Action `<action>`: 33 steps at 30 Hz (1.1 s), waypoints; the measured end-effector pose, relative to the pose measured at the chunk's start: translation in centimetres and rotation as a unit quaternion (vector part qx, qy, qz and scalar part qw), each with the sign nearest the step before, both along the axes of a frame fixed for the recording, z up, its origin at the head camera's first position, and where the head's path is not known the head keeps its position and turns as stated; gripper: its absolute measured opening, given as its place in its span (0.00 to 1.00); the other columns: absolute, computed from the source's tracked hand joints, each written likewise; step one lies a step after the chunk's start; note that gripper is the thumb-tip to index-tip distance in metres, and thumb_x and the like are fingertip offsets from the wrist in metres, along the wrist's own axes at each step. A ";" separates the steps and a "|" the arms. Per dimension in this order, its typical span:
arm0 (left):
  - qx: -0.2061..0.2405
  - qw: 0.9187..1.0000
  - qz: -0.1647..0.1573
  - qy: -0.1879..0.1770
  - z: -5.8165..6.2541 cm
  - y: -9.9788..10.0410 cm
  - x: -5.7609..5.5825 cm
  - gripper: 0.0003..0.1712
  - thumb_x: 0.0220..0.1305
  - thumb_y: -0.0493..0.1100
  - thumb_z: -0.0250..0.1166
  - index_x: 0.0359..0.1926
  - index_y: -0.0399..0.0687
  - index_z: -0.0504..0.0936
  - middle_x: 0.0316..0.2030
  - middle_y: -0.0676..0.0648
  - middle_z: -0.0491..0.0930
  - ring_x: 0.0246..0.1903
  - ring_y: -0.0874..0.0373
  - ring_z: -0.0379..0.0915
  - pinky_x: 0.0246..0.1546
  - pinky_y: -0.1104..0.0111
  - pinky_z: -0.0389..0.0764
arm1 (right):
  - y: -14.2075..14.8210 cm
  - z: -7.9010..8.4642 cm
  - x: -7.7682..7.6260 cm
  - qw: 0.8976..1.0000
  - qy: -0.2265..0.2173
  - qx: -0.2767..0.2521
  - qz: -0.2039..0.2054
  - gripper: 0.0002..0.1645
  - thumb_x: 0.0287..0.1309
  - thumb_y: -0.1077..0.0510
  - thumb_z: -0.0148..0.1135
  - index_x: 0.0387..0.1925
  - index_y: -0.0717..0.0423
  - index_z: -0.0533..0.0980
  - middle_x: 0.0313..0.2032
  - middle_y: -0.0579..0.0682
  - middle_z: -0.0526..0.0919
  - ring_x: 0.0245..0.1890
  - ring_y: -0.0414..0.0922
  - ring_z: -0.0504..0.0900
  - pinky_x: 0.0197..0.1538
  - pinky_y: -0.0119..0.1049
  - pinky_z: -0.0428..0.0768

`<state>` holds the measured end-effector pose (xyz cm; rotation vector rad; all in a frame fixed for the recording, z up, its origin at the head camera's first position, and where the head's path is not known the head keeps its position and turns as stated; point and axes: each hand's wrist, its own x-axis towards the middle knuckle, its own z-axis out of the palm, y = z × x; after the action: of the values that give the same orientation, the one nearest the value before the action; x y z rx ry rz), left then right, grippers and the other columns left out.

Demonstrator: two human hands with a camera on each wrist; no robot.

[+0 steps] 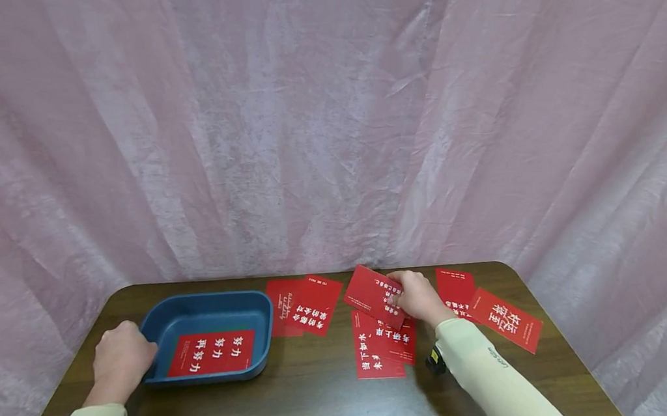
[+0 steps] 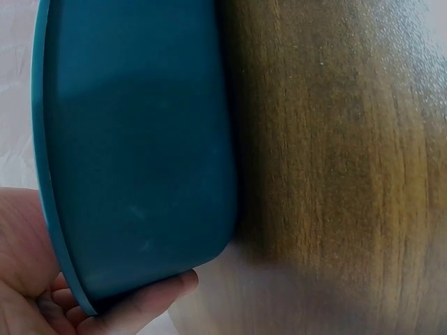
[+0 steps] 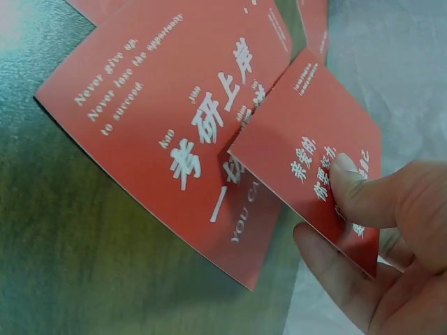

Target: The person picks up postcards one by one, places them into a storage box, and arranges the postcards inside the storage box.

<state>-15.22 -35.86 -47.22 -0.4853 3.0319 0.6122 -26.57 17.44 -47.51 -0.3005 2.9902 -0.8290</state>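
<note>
With thumb on top and fingers beneath, my right hand (image 1: 419, 298) pinches a red card (image 3: 307, 146) printed with white characters. That card (image 1: 369, 291) is tilted over two overlapping red cards, one of them lettered in white (image 3: 188, 132); part of their print is hidden under it. On the left, my left hand (image 1: 123, 356) grips the rim of a blue plastic tray (image 1: 205, 301) at its left side, thumb and fingers around the wall in the left wrist view (image 2: 140, 174). One red card (image 1: 212, 353) lies flat inside the tray.
Right of the tray, two red cards (image 1: 317, 304) overlap near the table's back edge. Two more cards (image 1: 507, 320) lie at the right, beyond my right hand. A pink curtain (image 1: 327, 123) hangs behind the brown wooden table (image 1: 302, 406).
</note>
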 end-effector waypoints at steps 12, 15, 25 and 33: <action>-0.004 1.000 0.007 0.003 -0.3 0.1 -0.1 0.17 0.50 0.42 0.60 0.27 0.27 0.73 0.20 0.38 0.71 0.19 0.47 0.68 0.17 0.57 0.72 | -0.1 2.1 -0.6 0.998 0.039 -0.027 0.038 0.18 0.56 0.65 0.58 0.49 0.55 0.78 0.40 0.45 0.80 0.36 0.39 0.75 0.36 0.33 0.74; -0.002 1.000 0.007 0.003 -0.3 0.1 -0.1 0.17 0.51 0.42 0.60 0.28 0.27 0.73 0.20 0.38 0.71 0.19 0.48 0.68 0.17 0.57 0.73 | -0.4 2.7 -0.7 0.997 0.042 -0.043 0.045 0.15 0.57 0.64 0.57 0.47 0.55 0.79 0.36 0.43 0.80 0.34 0.38 0.75 0.36 0.33 0.74; 0.004 1.000 0.007 -0.004 -0.1 0.3 0.0 0.16 0.52 0.42 0.60 0.28 0.28 0.73 0.19 0.41 0.70 0.18 0.50 0.67 0.17 0.59 0.73 | -2.4 4.9 -0.3 0.993 0.027 -0.098 0.057 0.16 0.59 0.61 0.57 0.49 0.52 0.78 0.34 0.43 0.81 0.25 0.39 0.76 0.24 0.36 0.75; -0.002 1.000 0.008 -0.005 0.0 0.2 0.1 0.17 0.52 0.42 0.60 0.28 0.27 0.73 0.19 0.40 0.71 0.18 0.49 0.67 0.17 0.59 0.73 | -3.9 6.3 0.3 0.988 0.010 -0.134 0.074 0.16 0.59 0.60 0.58 0.50 0.50 0.78 0.31 0.43 0.80 0.24 0.40 0.77 0.21 0.37 0.75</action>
<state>-15.14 -35.71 -47.20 -0.5109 3.0243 0.6015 -26.28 13.53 -41.18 -0.5334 2.8277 -1.2167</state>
